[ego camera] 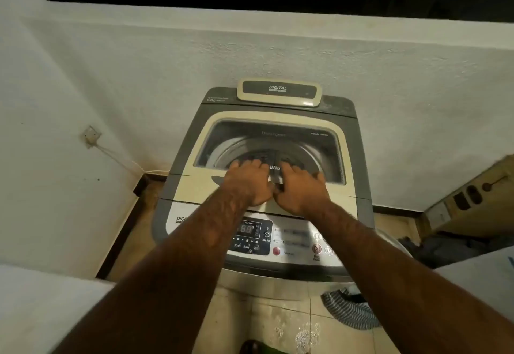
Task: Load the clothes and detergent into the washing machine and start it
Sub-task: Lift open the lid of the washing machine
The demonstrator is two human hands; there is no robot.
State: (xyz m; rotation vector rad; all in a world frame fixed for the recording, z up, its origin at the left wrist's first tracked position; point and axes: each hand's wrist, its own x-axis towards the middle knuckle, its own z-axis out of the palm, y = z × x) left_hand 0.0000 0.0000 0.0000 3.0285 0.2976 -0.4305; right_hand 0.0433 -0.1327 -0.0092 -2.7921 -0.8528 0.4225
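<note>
A top-loading washing machine (328,128) stands against the wall, its cream lid with a glass window closed flat. My left hand (246,182) and my right hand (301,188) lie side by side, palms down, on the front part of the lid, fingers spread over the glass. Neither hand holds anything. Through the window I see the steel drum (242,147); its contents are unclear. The control panel (294,242) with a lit display sits below my wrists. A striped cloth (347,310) lies on the floor at the right of the machine.
A white wall runs behind and to the left, with a socket and cable (91,135) low on the left. A wooden piece of furniture (470,198) and dark clothes (445,248) lie at the right. The tiled floor (278,323) in front looks wet.
</note>
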